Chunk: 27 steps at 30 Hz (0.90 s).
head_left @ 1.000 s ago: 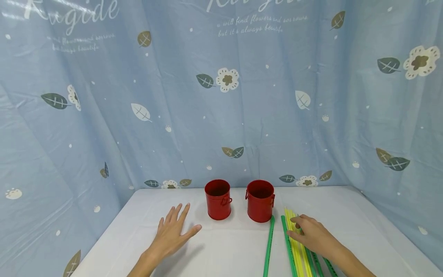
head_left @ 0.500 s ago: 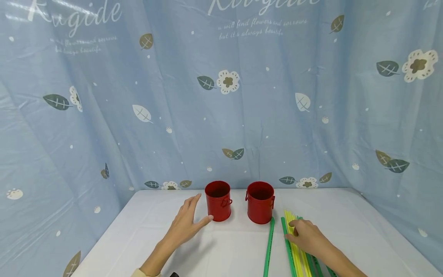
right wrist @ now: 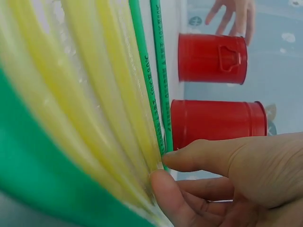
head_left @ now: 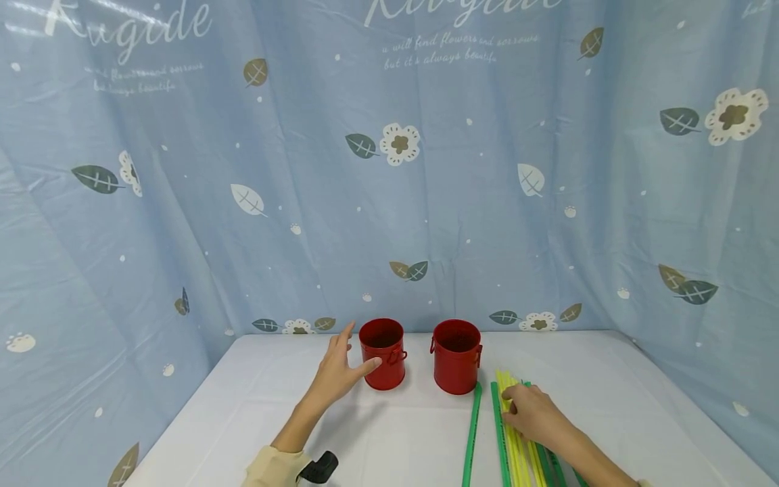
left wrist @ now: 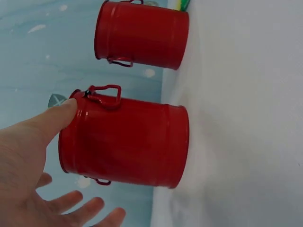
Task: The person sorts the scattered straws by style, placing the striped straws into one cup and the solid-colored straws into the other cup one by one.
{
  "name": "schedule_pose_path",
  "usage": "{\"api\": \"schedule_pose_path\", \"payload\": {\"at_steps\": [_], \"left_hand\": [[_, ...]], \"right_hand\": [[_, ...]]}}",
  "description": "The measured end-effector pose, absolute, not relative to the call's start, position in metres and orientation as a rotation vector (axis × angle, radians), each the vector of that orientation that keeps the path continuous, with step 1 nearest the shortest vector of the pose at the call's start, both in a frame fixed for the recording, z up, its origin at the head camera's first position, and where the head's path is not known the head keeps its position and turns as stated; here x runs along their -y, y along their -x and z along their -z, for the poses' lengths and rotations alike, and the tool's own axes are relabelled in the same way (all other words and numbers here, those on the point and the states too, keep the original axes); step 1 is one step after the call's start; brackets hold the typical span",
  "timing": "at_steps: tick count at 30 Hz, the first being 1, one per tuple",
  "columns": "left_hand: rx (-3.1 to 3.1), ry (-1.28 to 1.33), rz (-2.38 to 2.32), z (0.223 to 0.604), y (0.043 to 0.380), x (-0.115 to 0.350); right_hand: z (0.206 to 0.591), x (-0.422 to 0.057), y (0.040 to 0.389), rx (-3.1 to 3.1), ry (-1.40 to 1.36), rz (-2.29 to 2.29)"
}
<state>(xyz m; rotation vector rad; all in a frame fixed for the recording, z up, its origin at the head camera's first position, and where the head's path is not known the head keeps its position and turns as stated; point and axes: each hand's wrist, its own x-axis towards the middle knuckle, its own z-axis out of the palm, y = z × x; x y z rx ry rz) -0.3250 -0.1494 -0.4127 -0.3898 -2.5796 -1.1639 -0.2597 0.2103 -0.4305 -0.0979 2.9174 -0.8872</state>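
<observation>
Two red metal buckets with small side handles stand upright on the white table: the left bucket [head_left: 382, 355] and the right bucket [head_left: 456, 358]. My left hand [head_left: 337, 372] is beside the left bucket, fingers spread and thumb in front of it near the rim; whether the thumb touches cannot be told. My right hand [head_left: 535, 412] is at the bundle of long tubes on the right. Its thumb [right wrist: 199, 158] and index finger pinch at the far end of a yellow tube [right wrist: 125, 94]. Green tubes [right wrist: 163, 90] with printed lettering lie alongside, partly hidden by the hand.
A single green tube [head_left: 472, 433] lies apart, its far end close to the right bucket. Behind the white table [head_left: 402, 446] hangs a blue curtain [head_left: 328, 223] with leaves and flowers. A black strap [head_left: 319, 467] is on the left wrist.
My left hand has moved right and forward to the left bucket, turning its palm toward it. My right hand has shifted slightly left and closed its fingers at the yellow tubes.
</observation>
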Motion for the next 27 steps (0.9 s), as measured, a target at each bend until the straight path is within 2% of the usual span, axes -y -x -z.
{"api": "schedule_pose_path", "payload": {"at_steps": [17, 27], "left_hand": [[2.559, 0.354, 1.350, 0.421, 0.347, 0.140], [2.530, 0.422, 1.446, 0.426, 0.354, 0.135]], "right_hand": [[0.431, -0.194, 0.262, -2.869, 0.043, 0.822], [0.434, -0.185, 0.262, -2.843, -0.035, 0.747]]}}
